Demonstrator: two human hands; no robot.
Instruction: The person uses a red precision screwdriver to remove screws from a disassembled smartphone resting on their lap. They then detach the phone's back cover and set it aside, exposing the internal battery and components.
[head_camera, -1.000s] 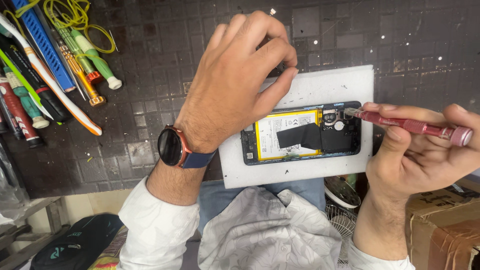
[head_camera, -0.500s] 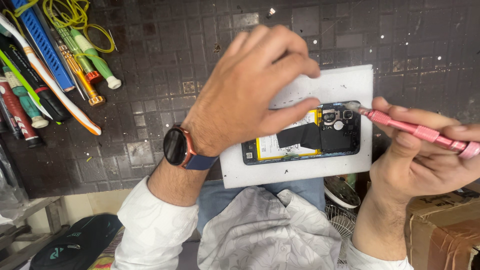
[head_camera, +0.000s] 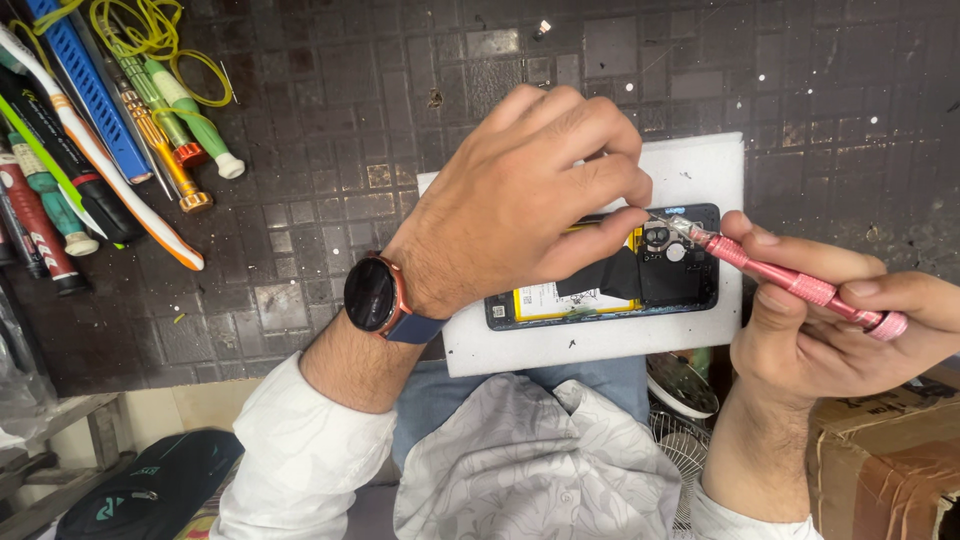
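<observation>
An opened black phone (head_camera: 640, 285) with a yellow battery and its camera end to the right lies on a white foam pad (head_camera: 700, 170). My left hand (head_camera: 520, 200), a dark watch (head_camera: 372, 295) on its wrist, lies over the phone's left and middle. It holds the phone down, thumb and forefinger closed together at the camera end. My right hand (head_camera: 830, 330) grips a pink screwdriver (head_camera: 790, 280), whose tip touches the phone beside the camera lenses, right at my left fingertips. Anything small between those fingertips is hidden.
Several screwdrivers and other hand tools (head_camera: 100, 130) lie at the far left of the dark tiled bench, with yellow wire (head_camera: 150, 30) above them. A cardboard box (head_camera: 890, 460) and a small fan (head_camera: 680, 440) sit below right, a dark bag (head_camera: 150, 490) below left.
My left hand has slid right along the phone until its fingertips meet the screwdriver tip. The screwdriver has tilted, its handle end dropping lower to the right.
</observation>
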